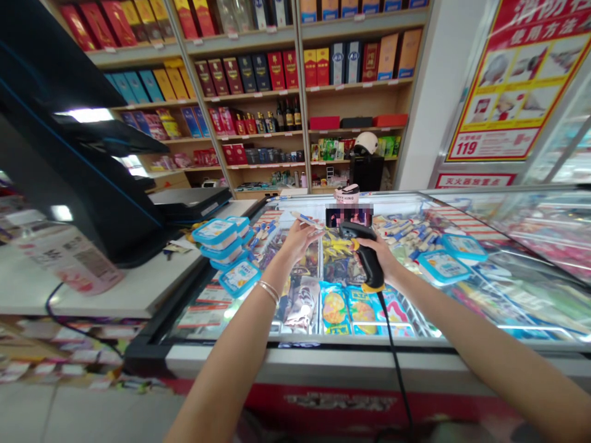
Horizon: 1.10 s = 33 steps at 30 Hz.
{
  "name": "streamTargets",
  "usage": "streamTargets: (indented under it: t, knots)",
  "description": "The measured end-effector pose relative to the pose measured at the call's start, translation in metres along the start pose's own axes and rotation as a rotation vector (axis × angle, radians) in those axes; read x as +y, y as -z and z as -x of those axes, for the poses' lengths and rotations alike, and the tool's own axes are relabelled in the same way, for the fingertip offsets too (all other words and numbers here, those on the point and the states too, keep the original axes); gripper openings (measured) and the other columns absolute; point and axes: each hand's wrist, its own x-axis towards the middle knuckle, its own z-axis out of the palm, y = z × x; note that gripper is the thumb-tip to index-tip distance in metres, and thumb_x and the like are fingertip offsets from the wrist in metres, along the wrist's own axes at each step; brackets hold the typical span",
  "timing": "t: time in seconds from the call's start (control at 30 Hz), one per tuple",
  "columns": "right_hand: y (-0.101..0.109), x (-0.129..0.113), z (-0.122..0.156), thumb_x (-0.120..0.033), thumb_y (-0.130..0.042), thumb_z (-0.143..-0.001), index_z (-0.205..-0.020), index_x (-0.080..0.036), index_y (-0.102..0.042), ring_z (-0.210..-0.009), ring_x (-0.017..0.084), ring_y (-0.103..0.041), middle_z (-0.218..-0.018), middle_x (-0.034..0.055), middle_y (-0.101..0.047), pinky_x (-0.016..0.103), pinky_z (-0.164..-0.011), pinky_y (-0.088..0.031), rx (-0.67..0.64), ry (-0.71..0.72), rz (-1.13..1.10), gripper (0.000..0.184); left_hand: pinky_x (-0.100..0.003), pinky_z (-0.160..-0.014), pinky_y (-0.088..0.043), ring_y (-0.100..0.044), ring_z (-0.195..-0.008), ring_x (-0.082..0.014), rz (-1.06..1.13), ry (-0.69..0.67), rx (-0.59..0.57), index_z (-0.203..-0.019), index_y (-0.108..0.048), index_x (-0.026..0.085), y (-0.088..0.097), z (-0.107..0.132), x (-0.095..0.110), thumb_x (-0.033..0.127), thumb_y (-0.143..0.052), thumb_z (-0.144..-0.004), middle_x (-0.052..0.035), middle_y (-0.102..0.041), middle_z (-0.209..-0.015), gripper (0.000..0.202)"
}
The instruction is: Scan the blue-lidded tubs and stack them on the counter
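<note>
My right hand is wrapped around the grip of a black and yellow barcode scanner, its cable running down over the freezer's front. Across from it, my left hand pinches a slim white and blue wrapped ice cream bar in front of the scanner's head. Both hands are above the glass-topped chest freezer. To the right lie several similar wrapped bars in a loose pile. Stacked blue and white tubs stand left of my left hand, and more tubs are at the right.
A phone and a pink cup stand at the freezer's far edge. On the left counter are a pink-labelled bottle and a large dark screen device. Shelves of boxed bottles line the back wall.
</note>
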Motion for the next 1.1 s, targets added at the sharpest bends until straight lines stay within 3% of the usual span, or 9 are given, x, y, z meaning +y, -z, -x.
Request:
streamTargets:
  t: [0.13,0.33,0.43,0.7,1.1]
  knots:
    - [-0.0001,0.0001,0.0002,-0.03,-0.075,-0.065,-0.1,-0.024,-0.05,-0.048,0.016,-0.059,-0.069,0.0008,-0.068,0.025,-0.038,-0.045,-0.011,0.004,0.006,0.043,-0.045,-0.095,-0.051,-0.064,-0.092,-0.0165,-0.114,-0.068,-0.039,-0.093,-0.051,0.019,-0.0011,0.0005,-0.0055,0.018,-0.062,-0.078,-0.0031,-0.063,-0.093,0.019]
    - [-0.0014,-0.0001,0.0016,-0.03,-0.075,-0.064,-0.1,-0.025,-0.047,-0.045,0.016,-0.058,-0.065,-0.0023,-0.065,0.025,-0.037,-0.045,0.008,0.007,0.022,0.046,-0.038,-0.095,-0.047,-0.06,-0.098,-0.0173,-0.741,-0.484,-0.138,-0.1,-0.052,0.02,0.0001,0.0018,-0.001,0.01,-0.045,-0.083,-0.0058,-0.061,-0.102,0.021]
    - [-0.0019,-0.0005,0.0019,-0.03,-0.075,-0.063,-0.1,-0.026,-0.045,-0.043,0.016,-0.058,-0.063,-0.0038,-0.064,0.025,-0.036,-0.045,0.03,0.014,0.023,0.048,-0.037,-0.098,-0.045,-0.057,-0.108,-0.0185,-0.866,-0.601,-0.15,-0.109,-0.05,0.019,-0.0007,0.002,-0.0001,0.008,-0.042,-0.085,-0.0089,-0.06,-0.111,0.028]
    - [-0.0033,-0.0025,0.001,-0.031,-0.075,-0.063,-0.094,-0.024,-0.047,-0.043,0.015,-0.057,-0.061,-0.0031,-0.062,0.025,-0.036,-0.043,0.015,0.012,0.017,0.042,-0.035,-0.095,-0.047,-0.059,-0.11,-0.019,-0.918,-0.656,-0.164,-0.117,-0.047,0.019,-0.0054,0.0026,0.0016,0.011,-0.041,-0.088,-0.0116,-0.06,-0.119,0.03]
    - [-0.0041,-0.0041,0.0034,-0.033,-0.076,-0.063,-0.093,-0.026,-0.047,-0.043,0.015,-0.056,-0.063,-0.0035,-0.063,0.024,-0.035,-0.043,-0.015,0.049,0.014,0.042,-0.036,-0.092,-0.049,-0.061,-0.103,-0.0192,-0.904,-0.614,-0.144,-0.12,-0.046,0.02,-0.0046,0.0031,-0.0003,0.012,-0.041,-0.089,-0.0092,-0.061,-0.108,0.033]
